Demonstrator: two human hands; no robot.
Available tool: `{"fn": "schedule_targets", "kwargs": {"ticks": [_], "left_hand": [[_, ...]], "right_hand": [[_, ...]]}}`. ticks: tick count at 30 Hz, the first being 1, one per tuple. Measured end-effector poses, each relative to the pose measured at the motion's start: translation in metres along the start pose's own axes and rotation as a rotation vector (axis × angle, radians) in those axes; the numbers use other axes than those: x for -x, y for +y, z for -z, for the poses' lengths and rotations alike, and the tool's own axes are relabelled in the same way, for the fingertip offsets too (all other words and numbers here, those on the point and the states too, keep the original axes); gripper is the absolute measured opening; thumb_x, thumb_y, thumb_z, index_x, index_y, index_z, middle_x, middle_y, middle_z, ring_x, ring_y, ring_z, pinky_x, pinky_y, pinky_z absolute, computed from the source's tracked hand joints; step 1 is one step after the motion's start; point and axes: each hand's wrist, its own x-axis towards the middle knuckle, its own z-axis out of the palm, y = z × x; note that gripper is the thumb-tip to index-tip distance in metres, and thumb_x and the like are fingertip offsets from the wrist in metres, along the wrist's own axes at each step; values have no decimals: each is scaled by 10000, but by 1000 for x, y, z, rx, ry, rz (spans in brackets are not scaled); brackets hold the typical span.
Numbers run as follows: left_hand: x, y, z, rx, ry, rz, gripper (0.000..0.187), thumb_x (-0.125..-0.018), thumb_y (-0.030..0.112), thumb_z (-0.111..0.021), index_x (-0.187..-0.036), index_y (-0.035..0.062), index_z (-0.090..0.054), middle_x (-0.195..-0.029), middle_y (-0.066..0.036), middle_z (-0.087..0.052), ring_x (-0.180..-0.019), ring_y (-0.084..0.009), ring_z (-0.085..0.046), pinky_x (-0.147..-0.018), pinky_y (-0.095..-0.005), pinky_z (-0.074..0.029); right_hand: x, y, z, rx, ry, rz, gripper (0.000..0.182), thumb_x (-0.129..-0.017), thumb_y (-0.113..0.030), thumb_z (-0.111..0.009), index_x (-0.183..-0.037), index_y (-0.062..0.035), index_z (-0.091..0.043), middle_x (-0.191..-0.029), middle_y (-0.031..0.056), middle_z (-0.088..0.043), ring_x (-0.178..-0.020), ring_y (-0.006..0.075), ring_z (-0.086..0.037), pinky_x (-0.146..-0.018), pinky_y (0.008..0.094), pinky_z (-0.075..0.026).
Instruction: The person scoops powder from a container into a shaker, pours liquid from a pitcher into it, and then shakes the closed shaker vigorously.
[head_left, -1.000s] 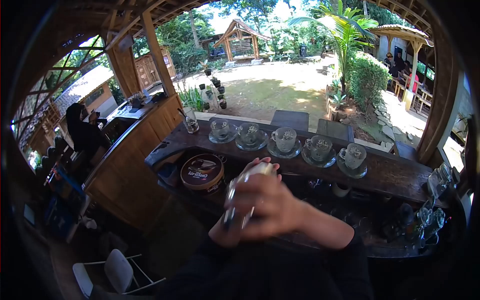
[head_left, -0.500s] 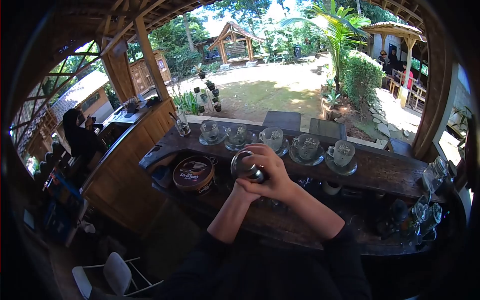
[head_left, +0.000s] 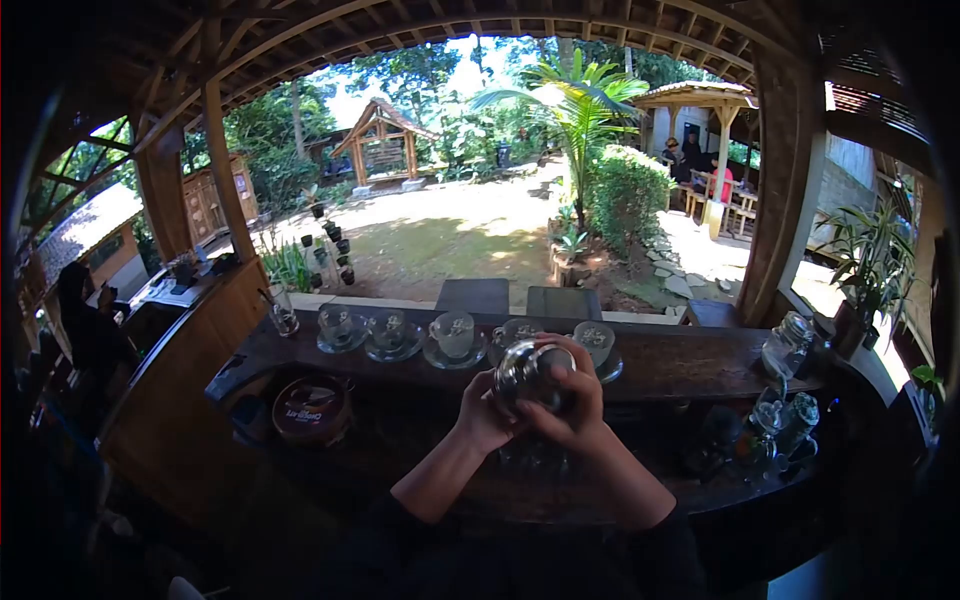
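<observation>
Both my hands are wrapped round a shiny metal shaker, held tilted above the front of the wooden counter. My left hand closes on its lower left side. My right hand grips its right side and end, the fingers curled over it. Just behind stands a row of clear glass cups on glass saucers, among them a glass cup in the middle and another glass cup at the right. The shaker partly covers one cup and saucer.
A round brown tub sits on the lower shelf at left. At the counter's left end stands a glass with sticks in it. Glass jars and other glassware crowd the right end. Another person stands far left.
My view has swung to the right and up. The shaker has shifted rightward along the row of cups and tilted, still in both hands.
</observation>
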Motion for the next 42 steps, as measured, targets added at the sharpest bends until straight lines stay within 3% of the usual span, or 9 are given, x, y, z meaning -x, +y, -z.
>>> {"fn": "schedule_targets", "kwargs": {"ticks": [3,11,17,22,24,29,37,39,42], "left_hand": [[-2,-18,-70,-168,-303,45,546,-836,325,-552,-1289,54,-410,-1165,-160,-517,-1100,-300,-523,-936,-437,-434],[-112,-98,-98,-290,-115,428,549,-841,413,-554,-1245,55,-456,-1169,-152,-549,-1071,-230,-553,-930,-417,-437],[-42,-109,-189,-478,-719,295,568,-872,371,-543,-1302,32,-394,-1163,-141,-522,-1059,-232,-533,-918,-367,-427],[-117,-169,-160,-293,-463,616,537,-892,459,-480,-1241,52,-442,-1093,-154,-577,-963,-261,-607,-757,-398,-533],[-104,-169,-160,-305,-333,601,538,-887,456,-489,-1244,56,-439,-1096,-167,-581,-967,-287,-613,-774,-421,-529],[-47,-148,-191,-418,-905,94,525,-889,444,-492,-1220,39,-441,-1092,-169,-542,-1038,-258,-543,-908,-384,-440],[-123,-186,-161,-341,-458,574,492,-886,451,-474,-1172,51,-478,-1039,-131,-599,-941,-230,-605,-818,-390,-498],[-81,-161,-188,-348,-532,303,471,-888,415,-481,-1165,34,-466,-1067,-162,-573,-983,-242,-580,-867,-389,-469],[-49,-134,-204,-443,-786,54,422,-897,360,-485,-1162,33,-455,-1044,-159,-561,-990,-223,-558,-884,-348,-444]], "right_hand": [[-24,-86,36,61,97,483,676,-647,-223,-802,-1214,-223,-432,-1185,87,-506,-1052,378,-521,-846,486,-472],[6,-74,151,774,207,31,1003,-587,-269,-847,-1301,-268,-143,-1270,172,-358,-1143,400,-439,-932,512,-415],[-6,-181,130,837,219,328,906,-613,-271,-821,-1290,-303,-218,-1317,159,-306,-1181,377,-416,-921,486,-467],[8,-157,181,1171,300,208,947,-622,-375,-821,-1297,-176,-188,-1292,174,-361,-1183,351,-430,-967,471,-394],[21,-155,178,907,465,-76,976,-598,-327,-839,-1299,-175,-177,-1279,165,-373,-1149,359,-459,-968,474,-382],[8,-204,133,856,77,457,892,-691,-317,-789,-1376,-269,-220,-1353,46,-334,-1222,398,-372,-971,509,-420],[8,-157,175,1176,350,237,901,-649,-250,-800,-1299,-144,-185,-1257,199,-379,-1158,372,-448,-965,496,-395],[-14,-188,139,1043,72,514,973,-646,-321,-809,-1366,-285,-154,-1359,129,-310,-1193,382,-420,-944,498,-448],[1,-209,110,697,121,146,968,-686,-378,-778,-1393,-335,-118,-1405,83,-246,-1258,373,-347,-988,495,-410]]}}
